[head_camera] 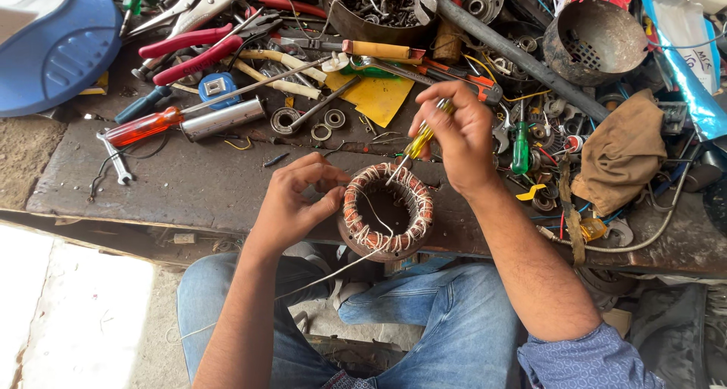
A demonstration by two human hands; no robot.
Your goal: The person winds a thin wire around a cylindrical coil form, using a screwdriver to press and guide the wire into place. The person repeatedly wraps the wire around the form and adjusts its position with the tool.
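From the head camera, your left hand (291,203) comes up from the bottom, wrist bent, and rests against the left side of the coil ring (386,211). Its fingers (322,178) are pinched together on a thin white thread (333,271) at the ring's rim. The thread runs down over your jeans (424,321). Your right hand (460,135) reaches in from the right, curled over, fingers clamped on a yellow screwdriver (421,139). The tip pokes the ring's top edge. The ring sits at the near edge of the table (189,184), between your hands.

Your right hand hides most of the screwdriver handle. Your left thumb covers part of the rim. The tools piled at the back overlap, so many are hard to tell apart.
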